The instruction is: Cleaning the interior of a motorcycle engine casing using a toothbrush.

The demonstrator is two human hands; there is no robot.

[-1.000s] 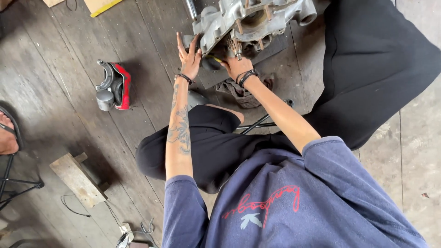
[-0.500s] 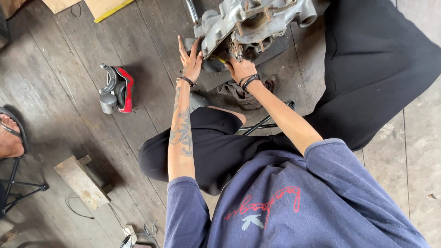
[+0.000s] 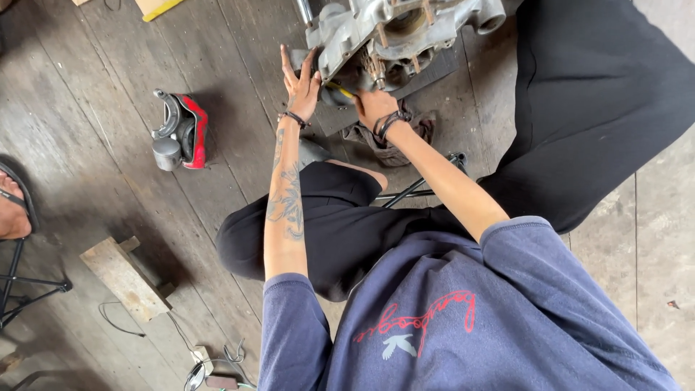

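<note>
Engine casing (image 3: 391,32): cast metal, dull grey, matt, rough-cast in places with grimy dark patches; a threaded metal stud shows at its near side.
Floor (image 3: 94,145): wooden planks, weathered grey-brown, matt, rough grain, gaps between boards. Far right the surface turns to bare concrete, pale and dusty.
Red-and-grey part (image 3: 181,130) at left: red portion glossy, probably painted or plastic; grey portion bare metal, satin.
Wooden block (image 3: 123,279), near left: raw, unfinished, pale, rough-sawn.
Rag (image 3: 387,145) under the right hand (image 3: 373,107): cloth, soiled, crumpled.
Black sheet (image 3: 601,94) at right: cloth, matt, smooth.
Left hand (image 3: 302,83) wrist: dark cord band.
</note>
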